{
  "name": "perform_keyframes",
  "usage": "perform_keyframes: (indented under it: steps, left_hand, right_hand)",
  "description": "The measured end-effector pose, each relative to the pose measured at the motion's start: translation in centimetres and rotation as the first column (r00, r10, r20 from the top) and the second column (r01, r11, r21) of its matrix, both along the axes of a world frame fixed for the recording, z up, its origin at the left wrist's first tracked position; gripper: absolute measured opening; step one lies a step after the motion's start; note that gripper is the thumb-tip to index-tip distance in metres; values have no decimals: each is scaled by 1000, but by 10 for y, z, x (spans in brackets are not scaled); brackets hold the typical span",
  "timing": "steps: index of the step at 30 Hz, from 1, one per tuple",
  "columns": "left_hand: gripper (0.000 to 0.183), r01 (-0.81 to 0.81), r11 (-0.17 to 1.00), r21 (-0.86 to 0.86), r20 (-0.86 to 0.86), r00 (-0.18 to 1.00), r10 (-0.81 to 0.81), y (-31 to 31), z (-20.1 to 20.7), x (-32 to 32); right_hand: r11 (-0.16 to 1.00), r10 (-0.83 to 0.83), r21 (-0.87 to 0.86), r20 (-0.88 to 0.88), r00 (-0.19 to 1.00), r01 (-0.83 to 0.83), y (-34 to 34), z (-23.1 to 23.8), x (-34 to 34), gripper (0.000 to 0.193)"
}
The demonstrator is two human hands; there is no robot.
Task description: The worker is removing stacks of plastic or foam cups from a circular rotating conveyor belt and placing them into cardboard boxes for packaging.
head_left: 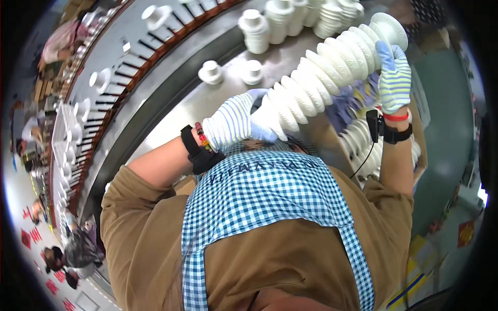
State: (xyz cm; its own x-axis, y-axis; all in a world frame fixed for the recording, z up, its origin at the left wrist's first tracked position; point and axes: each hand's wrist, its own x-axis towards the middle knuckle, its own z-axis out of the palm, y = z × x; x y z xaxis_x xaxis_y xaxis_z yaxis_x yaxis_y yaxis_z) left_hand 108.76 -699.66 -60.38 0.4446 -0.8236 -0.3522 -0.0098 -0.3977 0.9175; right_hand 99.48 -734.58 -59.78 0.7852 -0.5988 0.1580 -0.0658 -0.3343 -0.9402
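Note:
I hold a long curved stack of white ceramic bowls (324, 75) sideways in front of my chest. My left hand (236, 122), in a striped white and blue glove, grips the stack's near end. My right hand (393, 78), gloved the same way, supports the far end from the side. Both wrists carry black bands. My checked blue apron (270, 197) fills the lower middle of the view.
Several stacks of white bowls (290, 20) stand on the steel table (207, 98) ahead, with two single cups (231, 72) nearer. A box of white bowls (363, 140) lies under the right arm. A conveyor with cups (104, 78) curves on the left. Other people work at far left.

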Motion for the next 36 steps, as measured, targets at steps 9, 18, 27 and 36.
perform_keyframes:
  steps: [9, 18, 27, 36]
  left_hand:
    - [90, -224, 967, 123, -56, 971, 232, 258, -125, -12]
    - [54, -803, 522, 287, -610, 266, 746, 390, -245, -11]
    - [51, -936, -62, 347, -342, -187, 921, 435, -294, 25]
    - [55, -873, 437, -215, 271, 377, 886, 349, -108, 86]
  right_hand:
    - [959, 239, -153, -27, 971, -241, 233, -131, 56, 27]
    - [934, 345, 97, -504, 792, -344, 366, -321, 121, 39]
    - [492, 474, -282, -707, 525, -824, 417, -236, 188, 54]
    - [310, 861, -323, -303, 408, -894, 531, -114, 232, 80]
